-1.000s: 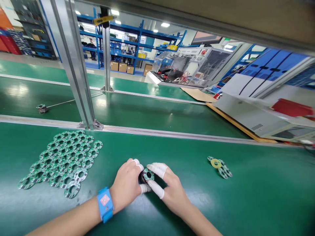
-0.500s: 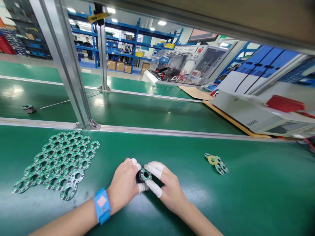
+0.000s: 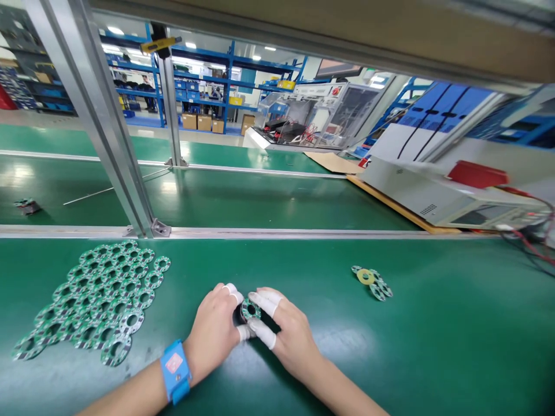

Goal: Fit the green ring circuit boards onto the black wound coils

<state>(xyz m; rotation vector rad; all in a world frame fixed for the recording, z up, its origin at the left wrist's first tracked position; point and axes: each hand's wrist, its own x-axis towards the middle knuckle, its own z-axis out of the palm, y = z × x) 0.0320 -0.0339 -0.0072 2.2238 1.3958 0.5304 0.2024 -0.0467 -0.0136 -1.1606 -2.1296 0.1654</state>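
Observation:
Near the front middle of the bench, a small stack of ring-shaped circuit boards is held between my hands, its green top face and round hole showing. My left hand, with white finger cots and a blue wrist strap, closes around the stack's left side. From the right, thumb and finger of my right hand pinch the edge of the top board. Fingers hide most of the stack's dark side. Many more ring boards lie spread in overlapping rows on the left.
To the right lie several ring boards with a yellow ring. A metal rail and upright post bound the bench's far side. Beyond stand a grey machine and, at the far left, another small stack.
The view has shifted slightly, so the scene sits a little further left and the bench lower. Both hands keep their hold on the stack, with the right fingertips still at the top board's edge.

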